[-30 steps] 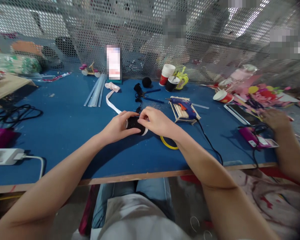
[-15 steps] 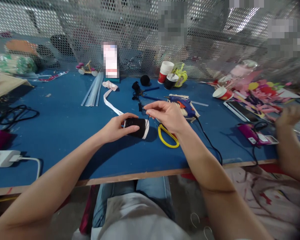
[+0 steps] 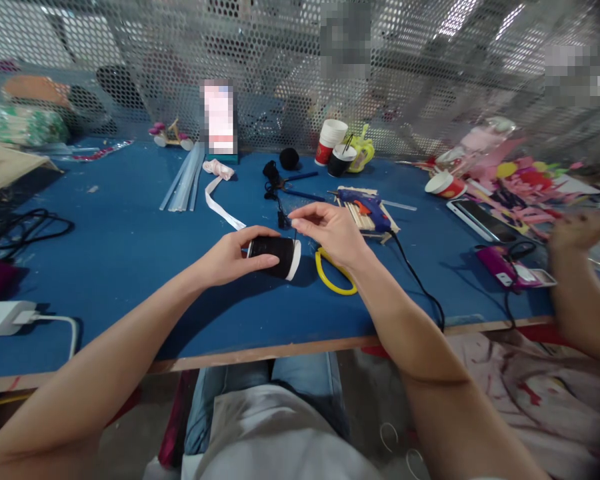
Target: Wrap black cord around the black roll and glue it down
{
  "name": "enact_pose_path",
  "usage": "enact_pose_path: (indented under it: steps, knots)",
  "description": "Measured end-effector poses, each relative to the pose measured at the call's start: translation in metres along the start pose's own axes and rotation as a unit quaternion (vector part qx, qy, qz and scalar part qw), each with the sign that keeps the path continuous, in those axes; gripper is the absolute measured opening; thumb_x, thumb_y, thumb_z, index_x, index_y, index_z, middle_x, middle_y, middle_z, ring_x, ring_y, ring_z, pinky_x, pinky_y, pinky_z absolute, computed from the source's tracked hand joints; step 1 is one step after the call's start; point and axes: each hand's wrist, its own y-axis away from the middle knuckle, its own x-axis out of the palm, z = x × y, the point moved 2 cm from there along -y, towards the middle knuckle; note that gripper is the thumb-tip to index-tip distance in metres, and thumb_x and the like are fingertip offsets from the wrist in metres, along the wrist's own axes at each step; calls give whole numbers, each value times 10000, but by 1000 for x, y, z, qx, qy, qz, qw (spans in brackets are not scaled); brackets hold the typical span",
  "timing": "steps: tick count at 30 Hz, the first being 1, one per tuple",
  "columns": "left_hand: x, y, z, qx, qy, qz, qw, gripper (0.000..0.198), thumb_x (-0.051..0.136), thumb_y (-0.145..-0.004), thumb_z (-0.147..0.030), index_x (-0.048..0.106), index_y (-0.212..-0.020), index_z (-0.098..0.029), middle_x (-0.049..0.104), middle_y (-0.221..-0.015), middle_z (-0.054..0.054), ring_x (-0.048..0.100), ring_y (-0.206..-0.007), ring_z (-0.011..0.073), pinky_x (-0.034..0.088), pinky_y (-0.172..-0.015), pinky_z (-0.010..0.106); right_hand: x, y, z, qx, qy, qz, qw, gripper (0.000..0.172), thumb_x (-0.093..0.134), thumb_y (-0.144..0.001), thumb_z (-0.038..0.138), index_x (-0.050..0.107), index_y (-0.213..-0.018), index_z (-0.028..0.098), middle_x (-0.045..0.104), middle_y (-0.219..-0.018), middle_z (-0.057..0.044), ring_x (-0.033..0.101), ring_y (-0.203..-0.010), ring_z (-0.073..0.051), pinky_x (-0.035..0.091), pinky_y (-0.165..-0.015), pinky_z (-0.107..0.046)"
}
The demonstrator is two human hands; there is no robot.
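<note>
My left hand [image 3: 230, 257] grips a paper cup [image 3: 286, 259] lying on its side, thumb across the front and fingers over the top. Black cord covers most of its wall, leaving a white band at the right end. Just right of the cup, my right hand [image 3: 335, 230] pinches a strand of black cord [image 3: 295, 234] between thumb and fingertips, and the strand runs down to the cup. Under my right wrist lies a yellow-handled pair of scissors [image 3: 336, 289], partly hidden. Loose black cord [image 3: 282, 219] trails behind the fingers.
Behind are a blue glue gun [image 3: 370, 208] on wooden sticks, blue-handled pliers [image 3: 303, 177], a black ball [image 3: 289, 159], stacked cups [image 3: 331, 137] and a black-wrapped cup [image 3: 341, 161]. Glue sticks [image 3: 184, 180] and white ribbon [image 3: 219, 207] lie left. A co-worker's arm [image 3: 577, 267] is at right.
The cup has turned slightly in my left hand, showing its white band more fully. The strand, earlier slanting across the cup's right end, now rises from its top edge to my right fingers.
</note>
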Motion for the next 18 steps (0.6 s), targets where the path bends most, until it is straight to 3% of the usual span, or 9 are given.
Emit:
enact_pose_path:
  steps: [18]
  knots:
    - [-1, 2, -5, 72, -30, -21, 997, 476, 630, -729, -407, 518, -1141, -197, 568, -1068, 78, 546, -919, 189, 452, -754, 270, 1, 2, -4, 10, 6, 30, 999, 165, 628, -713, 307, 654, -830, 193, 662, -809, -24, 588, -734, -127, 467, -722, -295]
